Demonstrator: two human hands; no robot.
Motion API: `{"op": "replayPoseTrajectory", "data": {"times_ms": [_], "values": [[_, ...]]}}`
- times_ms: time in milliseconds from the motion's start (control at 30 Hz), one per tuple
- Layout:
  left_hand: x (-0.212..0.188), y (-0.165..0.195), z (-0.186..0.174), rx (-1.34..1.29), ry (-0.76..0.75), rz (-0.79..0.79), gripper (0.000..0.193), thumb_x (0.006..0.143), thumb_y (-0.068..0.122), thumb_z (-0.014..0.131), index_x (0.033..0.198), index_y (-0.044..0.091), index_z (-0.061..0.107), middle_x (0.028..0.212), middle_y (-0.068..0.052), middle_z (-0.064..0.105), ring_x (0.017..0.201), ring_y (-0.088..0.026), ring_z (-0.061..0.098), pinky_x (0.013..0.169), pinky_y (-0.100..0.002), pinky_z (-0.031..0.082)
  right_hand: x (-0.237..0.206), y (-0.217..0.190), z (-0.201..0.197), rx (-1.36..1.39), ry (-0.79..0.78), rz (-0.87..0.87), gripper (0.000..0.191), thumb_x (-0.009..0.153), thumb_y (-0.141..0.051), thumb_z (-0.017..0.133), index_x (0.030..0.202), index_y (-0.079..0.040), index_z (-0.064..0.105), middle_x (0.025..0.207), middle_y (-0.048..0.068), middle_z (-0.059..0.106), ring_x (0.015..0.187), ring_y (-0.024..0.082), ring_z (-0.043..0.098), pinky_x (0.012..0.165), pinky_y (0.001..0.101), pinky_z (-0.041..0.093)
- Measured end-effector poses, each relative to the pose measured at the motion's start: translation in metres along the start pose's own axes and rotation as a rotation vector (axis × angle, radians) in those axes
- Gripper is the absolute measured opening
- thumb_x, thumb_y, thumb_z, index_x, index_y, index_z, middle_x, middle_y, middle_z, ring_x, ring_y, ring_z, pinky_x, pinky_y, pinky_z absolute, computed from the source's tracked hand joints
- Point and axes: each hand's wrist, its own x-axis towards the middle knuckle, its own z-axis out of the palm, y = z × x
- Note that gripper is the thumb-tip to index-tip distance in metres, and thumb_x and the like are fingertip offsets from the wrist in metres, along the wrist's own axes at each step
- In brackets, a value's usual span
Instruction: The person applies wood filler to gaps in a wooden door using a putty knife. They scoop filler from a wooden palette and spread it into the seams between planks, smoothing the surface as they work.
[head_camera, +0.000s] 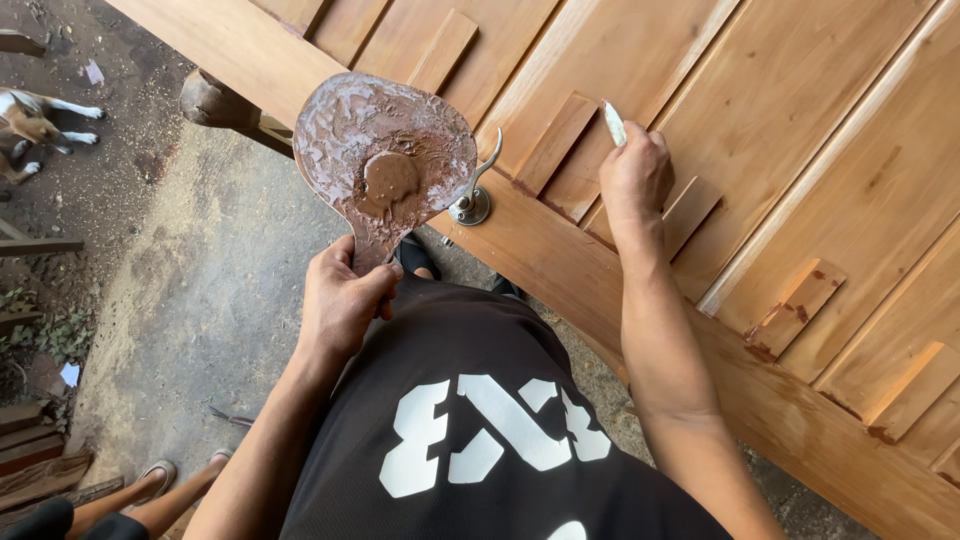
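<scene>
Head cam, looking down: my left hand (340, 300) has fingers clenched round the handle of a paddle-shaped board (385, 150) smeared w/ brown filler paste, held just in front of a wooden door (800, 130) lying flat. My right hand (635, 180) has fingers gripping a small putty knife (613, 122), tip on a door slat. Metal door handle (475, 195) sits btwn both hands.

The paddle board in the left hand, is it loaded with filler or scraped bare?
Loaded: the paddle board in the left hand carries a brown filler lump mid-face, with pale smears around it.
</scene>
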Motion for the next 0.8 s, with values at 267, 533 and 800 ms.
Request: {"op": "replayPoseTrajectory", "data": {"times_ms": [267, 533, 800], "values": [[0.0, -0.001, 0.001, 0.006, -0.005, 0.008, 0.014, 0.081, 0.005, 0.069, 0.088, -0.001, 0.059, 0.063, -0.005, 0.059, 0.049, -0.011, 0.056, 0.043, -0.028, 0.047, 0.005, -0.004, 0.006, -0.058, 0.027, 0.092, 0.025, 0.094, -0.002, 0.065, 0.118, -0.003, 0.073, 0.102, 0.021, 0.071, 0.086, 0.037, 0.072, 0.074, 0.0479, 0.058], [-0.004, 0.0, -0.002, 0.012, 0.01, -0.003, 0.013, 0.081, 0.005, 0.068, 0.09, 0.0, 0.06, 0.063, -0.005, 0.059, 0.049, -0.011, 0.056, 0.043, -0.028, 0.047, 0.013, 0.014, 0.006, -0.076, -0.028, 0.066, 0.024, 0.095, 0.0, 0.065, 0.117, -0.003, 0.073, 0.101, 0.018, 0.072, 0.084, 0.031, 0.072, 0.068, 0.0436, 0.059], [-0.004, -0.002, -0.002, -0.001, 0.02, -0.011, 0.013, 0.081, 0.004, 0.069, 0.088, -0.001, 0.059, 0.064, -0.005, 0.059, 0.048, -0.012, 0.056, 0.042, -0.028, 0.047, -0.037, 0.019, 0.003, -0.081, -0.077, -0.185, 0.028, 0.093, -0.001, 0.069, 0.119, -0.006, 0.075, 0.095, 0.018, 0.071, 0.079, 0.033, 0.071, 0.068, 0.0451, 0.058]]}}
